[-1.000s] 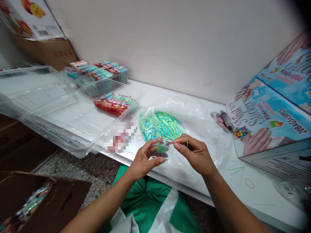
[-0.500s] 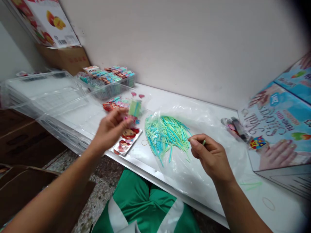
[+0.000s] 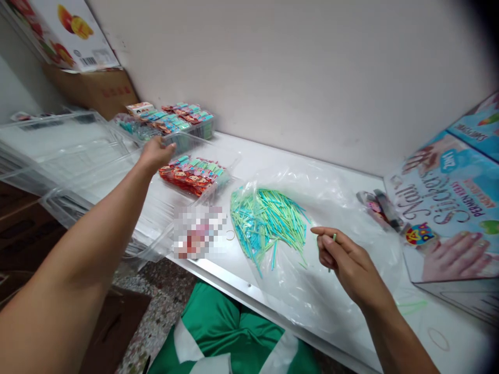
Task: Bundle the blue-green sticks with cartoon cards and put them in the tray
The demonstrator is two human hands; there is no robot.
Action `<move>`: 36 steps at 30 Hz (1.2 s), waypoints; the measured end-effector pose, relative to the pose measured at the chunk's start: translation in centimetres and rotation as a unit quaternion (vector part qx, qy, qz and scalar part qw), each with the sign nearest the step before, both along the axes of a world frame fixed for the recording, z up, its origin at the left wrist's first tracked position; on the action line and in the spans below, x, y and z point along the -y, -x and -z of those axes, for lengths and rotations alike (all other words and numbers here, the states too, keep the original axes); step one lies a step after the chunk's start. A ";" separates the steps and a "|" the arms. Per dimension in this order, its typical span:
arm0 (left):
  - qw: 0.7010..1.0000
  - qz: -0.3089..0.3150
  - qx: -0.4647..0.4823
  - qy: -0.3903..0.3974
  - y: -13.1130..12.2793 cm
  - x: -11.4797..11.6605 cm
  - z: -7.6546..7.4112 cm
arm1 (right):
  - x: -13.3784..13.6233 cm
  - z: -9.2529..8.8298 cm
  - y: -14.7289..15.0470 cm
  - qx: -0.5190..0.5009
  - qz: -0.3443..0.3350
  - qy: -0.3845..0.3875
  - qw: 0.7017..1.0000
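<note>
My left hand (image 3: 156, 154) reaches to the clear plastic box (image 3: 236, 162), fingers and thumb closed at its back left rim and partly hidden. Inside that box stand red-fronted packets (image 3: 191, 179) with green and blue tops. My right hand (image 3: 343, 259) is closed around a thin green stick (image 3: 334, 238), its index finger stretched forward. Just left of it, a loose pile of green and blue sticks (image 3: 273, 215) spills from a clear plastic bag (image 3: 312, 291). A pixelated patch covers a picture card near the table's front edge.
A second clear box of packets (image 3: 183, 122) stands against the wall. Stacked clear boxes (image 3: 50, 140) lie at left. A blue nail-sticker carton (image 3: 452, 192) stands at right, with small dark packages (image 3: 378, 208) beside it. A rubber band (image 3: 438, 338) lies front right.
My left hand has moved back and left to the box rim; the green packet it held no longer shows in it. My right hand has shifted slightly right, still with a green stick.
</note>
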State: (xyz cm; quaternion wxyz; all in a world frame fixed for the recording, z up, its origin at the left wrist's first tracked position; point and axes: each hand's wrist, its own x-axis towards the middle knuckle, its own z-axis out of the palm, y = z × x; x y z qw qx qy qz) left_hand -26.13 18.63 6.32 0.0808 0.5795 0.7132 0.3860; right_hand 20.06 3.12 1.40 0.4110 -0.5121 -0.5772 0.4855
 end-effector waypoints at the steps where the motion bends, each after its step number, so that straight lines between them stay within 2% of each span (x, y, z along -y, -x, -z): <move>1: 1.000 -0.019 0.004 0.005 -0.6 0.5 -0.5 | -0.2 0.2 0.0 -0.002 -0.006 0.001 1.000; 4: 0.999 -0.006 0.036 -0.010 -4.4 4.3 -1.8 | -0.5 0.6 0.4 0.035 -0.032 0.007 0.999; 6: 0.993 0.076 0.078 -0.047 -8.2 8.0 -1.4 | -0.5 0.8 0.9 0.077 -0.049 0.005 0.996; 7: 0.988 0.117 0.091 -0.037 -10.2 10.0 -0.6 | -0.4 0.8 1.1 0.099 -0.055 0.000 0.994; 9: 0.983 0.166 0.079 0.008 -13.6 13.2 2.0 | 0.0 0.9 1.4 0.136 -0.061 -0.014 0.989; 11: 0.985 0.161 -0.036 0.054 -15.7 14.9 5.5 | 0.5 0.8 1.4 0.159 -0.063 -0.029 0.985; 13: 0.973 0.108 -0.168 0.115 -16.5 15.0 8.8 | 1.1 0.7 1.1 0.171 -0.067 -0.043 0.982; 15: 0.953 0.051 -0.251 0.164 -16.4 14.4 11.2 | 1.7 0.6 0.5 0.183 -0.067 -0.051 0.980; 18: 0.936 0.020 -0.297 0.188 -16.1 13.6 12.8 | 2.6 0.4 -0.6 0.197 -0.051 -0.058 0.977; 24: 0.934 0.021 -0.314 0.169 -16.3 14.1 12.8 | 3.1 1.0 -1.9 0.216 -0.033 -0.060 0.974; 29: 0.943 0.016 -0.301 0.139 -16.4 14.2 12.8 | 1.0 3.7 -3.5 0.289 -0.048 -0.044 0.955; 32: 0.967 -0.006 -0.242 0.085 -16.2 14.6 12.2 | -1.5 5.5 -4.4 0.385 -0.055 -0.018 0.921; 34: 0.983 -0.038 -0.179 0.030 -16.2 15.2 11.0 | -3.4 6.3 -4.7 0.419 -0.046 -0.005 0.907; 36: 0.994 -0.068 -0.077 -0.027 -16.6 16.2 9.5 | -5.5 6.9 -4.6 0.444 -0.033 0.006 0.895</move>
